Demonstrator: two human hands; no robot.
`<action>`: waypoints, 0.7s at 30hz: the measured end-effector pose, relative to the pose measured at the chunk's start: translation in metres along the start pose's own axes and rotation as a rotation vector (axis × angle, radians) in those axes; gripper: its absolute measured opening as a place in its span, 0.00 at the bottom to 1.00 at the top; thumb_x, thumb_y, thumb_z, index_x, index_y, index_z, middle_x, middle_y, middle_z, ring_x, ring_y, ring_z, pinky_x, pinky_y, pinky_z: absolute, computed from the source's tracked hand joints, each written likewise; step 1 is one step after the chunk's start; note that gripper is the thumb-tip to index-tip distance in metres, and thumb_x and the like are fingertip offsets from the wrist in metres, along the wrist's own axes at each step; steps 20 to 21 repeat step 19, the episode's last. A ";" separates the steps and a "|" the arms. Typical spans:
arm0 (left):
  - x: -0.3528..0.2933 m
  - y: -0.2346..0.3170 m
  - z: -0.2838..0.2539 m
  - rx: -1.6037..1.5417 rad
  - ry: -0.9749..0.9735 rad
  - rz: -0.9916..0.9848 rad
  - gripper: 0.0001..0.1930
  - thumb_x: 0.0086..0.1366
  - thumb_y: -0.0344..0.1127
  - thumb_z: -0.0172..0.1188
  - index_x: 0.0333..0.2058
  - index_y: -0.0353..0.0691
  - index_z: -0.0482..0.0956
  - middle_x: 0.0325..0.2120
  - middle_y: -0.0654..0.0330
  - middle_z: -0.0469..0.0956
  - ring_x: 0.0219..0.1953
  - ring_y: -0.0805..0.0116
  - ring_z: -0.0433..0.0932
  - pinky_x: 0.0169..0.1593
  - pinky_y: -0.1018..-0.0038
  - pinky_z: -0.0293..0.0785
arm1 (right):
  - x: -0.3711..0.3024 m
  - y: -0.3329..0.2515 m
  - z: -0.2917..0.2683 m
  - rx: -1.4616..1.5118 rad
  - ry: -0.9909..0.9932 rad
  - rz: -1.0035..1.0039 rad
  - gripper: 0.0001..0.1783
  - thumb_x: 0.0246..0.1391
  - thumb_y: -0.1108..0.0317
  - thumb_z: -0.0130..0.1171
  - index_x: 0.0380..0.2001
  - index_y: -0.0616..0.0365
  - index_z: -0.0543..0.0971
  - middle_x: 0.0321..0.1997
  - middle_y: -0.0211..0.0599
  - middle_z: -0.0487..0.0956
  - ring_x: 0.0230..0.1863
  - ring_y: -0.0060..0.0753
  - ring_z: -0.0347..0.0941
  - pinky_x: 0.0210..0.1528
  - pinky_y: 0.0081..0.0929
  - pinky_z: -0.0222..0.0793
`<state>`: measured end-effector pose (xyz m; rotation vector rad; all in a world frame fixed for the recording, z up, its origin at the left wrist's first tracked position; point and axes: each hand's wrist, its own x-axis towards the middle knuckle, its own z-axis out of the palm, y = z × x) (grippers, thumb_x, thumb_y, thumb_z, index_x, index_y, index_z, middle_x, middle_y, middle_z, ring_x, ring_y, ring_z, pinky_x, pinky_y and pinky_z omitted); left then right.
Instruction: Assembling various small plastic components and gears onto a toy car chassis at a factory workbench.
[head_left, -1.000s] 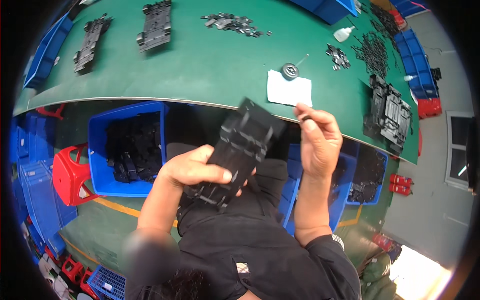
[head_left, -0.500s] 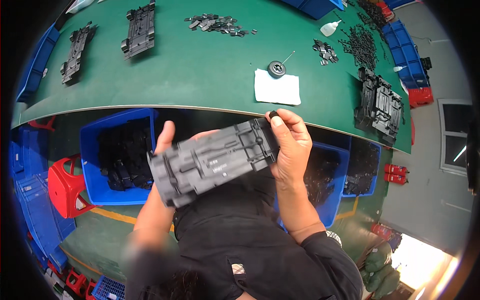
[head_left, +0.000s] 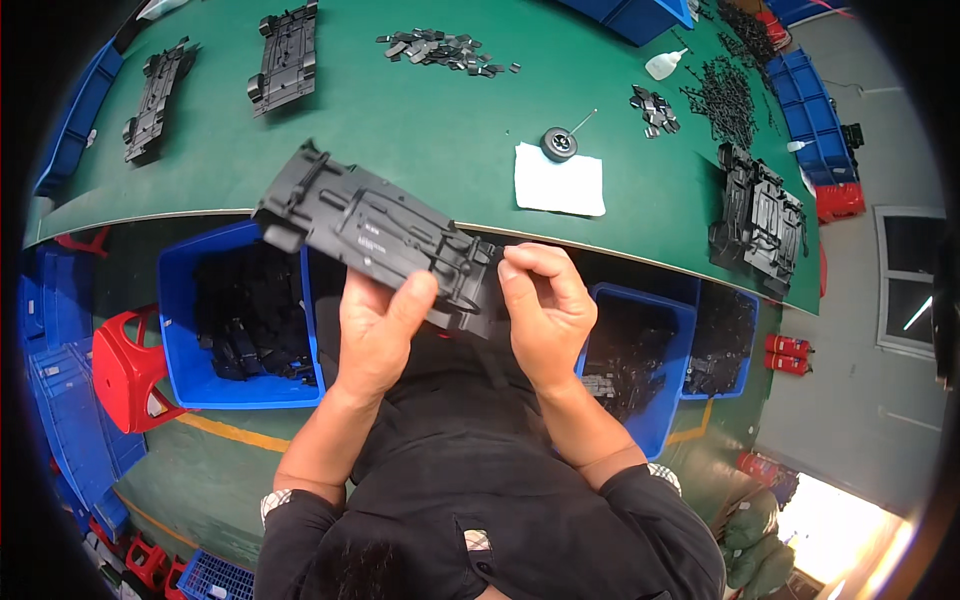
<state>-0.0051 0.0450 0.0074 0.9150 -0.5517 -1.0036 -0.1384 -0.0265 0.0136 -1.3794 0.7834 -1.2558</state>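
Observation:
My left hand (head_left: 375, 335) grips a black plastic toy car chassis (head_left: 375, 232) from below, thumb over its near edge. The chassis is tilted, its far left end over the table edge and its right end toward my right hand (head_left: 552, 315). That hand has thumb and index finger pinched together beside the chassis's right end. Whatever sits between those fingertips is too small or hidden to make out. Beyond, on the green table (head_left: 420, 140), a black toy wheel (head_left: 559, 144) with a thin metal axle rests on a folded white cloth (head_left: 558, 188).
Two more chassis (head_left: 285, 60) lie at the far left, others (head_left: 770, 220) at the right. Small black pieces (head_left: 440, 50), a white squeeze bottle (head_left: 664, 65) and thin black parts (head_left: 722, 100) are spread about. Blue bins (head_left: 240, 390) stand under the table; a red stool (head_left: 125, 372) is left.
The chassis has swung round and moved left, its left end now raised over the table edge. My left hand has shifted to its near side; my right hand has come off its right end.

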 end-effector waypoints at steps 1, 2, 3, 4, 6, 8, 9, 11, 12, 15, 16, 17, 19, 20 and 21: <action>0.006 -0.001 0.001 -0.035 0.051 -0.020 0.21 0.64 0.26 0.52 0.56 0.33 0.62 0.51 0.58 0.70 0.53 0.67 0.69 0.58 0.69 0.64 | 0.000 0.002 -0.002 -0.004 0.003 -0.033 0.08 0.53 0.82 0.57 0.37 0.67 0.77 0.39 0.32 0.75 0.37 0.17 0.71 0.40 0.15 0.68; 0.012 0.001 0.001 -0.068 0.058 -0.045 0.21 0.65 0.25 0.50 0.56 0.33 0.63 0.50 0.57 0.71 0.52 0.66 0.71 0.58 0.68 0.65 | 0.002 0.001 -0.006 -0.012 0.028 -0.010 0.08 0.53 0.82 0.58 0.38 0.67 0.77 0.39 0.32 0.75 0.37 0.17 0.72 0.40 0.15 0.68; 0.018 0.001 -0.003 -0.100 0.028 -0.059 0.19 0.64 0.24 0.50 0.55 0.33 0.64 0.49 0.56 0.73 0.51 0.66 0.72 0.57 0.68 0.66 | 0.006 -0.002 -0.011 -0.020 0.053 0.013 0.08 0.54 0.81 0.58 0.38 0.66 0.78 0.39 0.32 0.76 0.37 0.17 0.72 0.41 0.15 0.69; 0.023 -0.002 -0.010 -0.132 0.023 -0.044 0.19 0.64 0.24 0.49 0.54 0.33 0.66 0.48 0.55 0.73 0.50 0.66 0.73 0.56 0.68 0.68 | 0.010 -0.006 -0.018 -0.050 0.094 0.094 0.08 0.55 0.79 0.58 0.40 0.66 0.78 0.38 0.30 0.77 0.37 0.17 0.72 0.41 0.15 0.69; 0.035 0.002 -0.013 -0.099 0.053 -0.017 0.18 0.63 0.24 0.48 0.53 0.32 0.67 0.47 0.55 0.75 0.48 0.65 0.75 0.55 0.67 0.69 | 0.027 -0.008 -0.032 -0.044 0.136 0.077 0.12 0.55 0.78 0.58 0.43 0.68 0.77 0.37 0.31 0.77 0.37 0.17 0.72 0.42 0.15 0.68; 0.047 0.008 -0.018 -0.111 0.069 -0.016 0.17 0.62 0.25 0.49 0.51 0.32 0.68 0.45 0.55 0.76 0.46 0.65 0.76 0.54 0.68 0.70 | 0.042 -0.006 -0.052 -0.078 0.112 0.030 0.13 0.55 0.77 0.58 0.45 0.69 0.76 0.39 0.31 0.77 0.38 0.17 0.72 0.42 0.14 0.68; 0.053 0.012 -0.015 -0.089 0.087 0.018 0.15 0.63 0.26 0.51 0.50 0.34 0.69 0.43 0.60 0.76 0.45 0.73 0.74 0.50 0.74 0.69 | 0.049 -0.005 -0.059 -0.195 0.133 -0.003 0.13 0.55 0.77 0.58 0.44 0.69 0.76 0.38 0.30 0.77 0.37 0.17 0.72 0.42 0.15 0.68; 0.068 0.014 -0.014 -0.059 0.111 0.066 0.14 0.64 0.27 0.52 0.49 0.34 0.70 0.43 0.61 0.76 0.43 0.74 0.75 0.49 0.75 0.70 | 0.063 0.001 -0.073 -0.389 0.097 -0.090 0.11 0.55 0.77 0.59 0.42 0.67 0.78 0.37 0.31 0.78 0.37 0.18 0.72 0.41 0.16 0.69; 0.073 0.016 -0.013 -0.063 0.121 0.040 0.13 0.66 0.30 0.53 0.48 0.35 0.72 0.41 0.62 0.77 0.41 0.76 0.75 0.47 0.77 0.70 | 0.070 0.001 -0.078 -0.501 0.074 -0.116 0.09 0.53 0.76 0.59 0.39 0.64 0.80 0.36 0.34 0.78 0.37 0.22 0.74 0.41 0.18 0.70; 0.085 0.013 -0.017 -0.030 0.145 0.030 0.12 0.66 0.32 0.55 0.46 0.35 0.73 0.40 0.63 0.77 0.40 0.78 0.74 0.46 0.78 0.70 | 0.084 0.001 -0.082 -0.742 -0.022 -0.250 0.08 0.52 0.76 0.60 0.37 0.60 0.81 0.37 0.38 0.79 0.36 0.28 0.75 0.41 0.22 0.70; 0.087 0.011 -0.016 -0.036 0.143 0.026 0.12 0.66 0.32 0.55 0.46 0.35 0.73 0.40 0.63 0.77 0.40 0.78 0.74 0.46 0.78 0.70 | 0.087 0.002 -0.084 -0.750 -0.022 -0.250 0.08 0.52 0.76 0.60 0.37 0.60 0.81 0.37 0.38 0.79 0.36 0.28 0.75 0.41 0.22 0.70; 0.089 0.009 -0.017 -0.005 0.159 0.044 0.12 0.66 0.32 0.56 0.46 0.35 0.73 0.40 0.63 0.77 0.40 0.78 0.74 0.46 0.78 0.70 | 0.090 0.006 -0.086 -0.811 -0.046 -0.281 0.08 0.52 0.76 0.60 0.36 0.59 0.81 0.37 0.39 0.79 0.36 0.32 0.75 0.41 0.25 0.71; 0.091 0.005 -0.018 0.023 0.178 0.059 0.12 0.66 0.32 0.56 0.46 0.35 0.73 0.40 0.63 0.77 0.40 0.78 0.74 0.47 0.78 0.70 | 0.094 0.011 -0.088 -0.875 -0.076 -0.311 0.08 0.51 0.75 0.61 0.36 0.58 0.81 0.38 0.41 0.80 0.35 0.36 0.75 0.41 0.27 0.71; 0.091 0.005 -0.018 0.023 0.178 0.059 0.12 0.66 0.32 0.56 0.46 0.35 0.73 0.40 0.63 0.77 0.40 0.78 0.74 0.47 0.78 0.70 | 0.094 0.011 -0.088 -0.875 -0.076 -0.311 0.08 0.51 0.75 0.61 0.36 0.58 0.81 0.38 0.41 0.80 0.35 0.36 0.75 0.41 0.27 0.71; 0.091 0.005 -0.018 0.023 0.178 0.059 0.12 0.66 0.32 0.56 0.46 0.35 0.73 0.40 0.63 0.77 0.40 0.78 0.74 0.47 0.78 0.70 | 0.094 0.011 -0.088 -0.875 -0.076 -0.311 0.08 0.51 0.75 0.61 0.36 0.58 0.81 0.38 0.41 0.80 0.35 0.36 0.75 0.41 0.27 0.71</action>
